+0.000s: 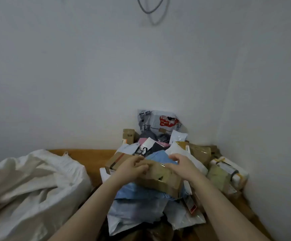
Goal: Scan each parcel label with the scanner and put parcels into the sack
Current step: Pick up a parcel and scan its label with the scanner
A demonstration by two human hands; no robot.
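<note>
A brown cardboard parcel [160, 178] wrapped in shiny tape lies on top of a heap of parcels in the corner. My left hand [132, 166] grips its left end with curled fingers. My right hand [180, 164] holds its far right edge, fingers bent over the top. Under it lie a blue plastic mailer [141, 193] and pale mailers [132, 214]. The white woven sack [31, 183] slumps at the left, its mouth crumpled. No scanner is in view.
More parcels crowd the corner: a second cardboard box [116, 162], taped brown packages [200, 152], a yellow-strapped white parcel [231, 171], a printed grey mailer [160, 122] leaning on the wall. Wooden surface [89, 157] shows between sack and heap. White walls close in behind and right.
</note>
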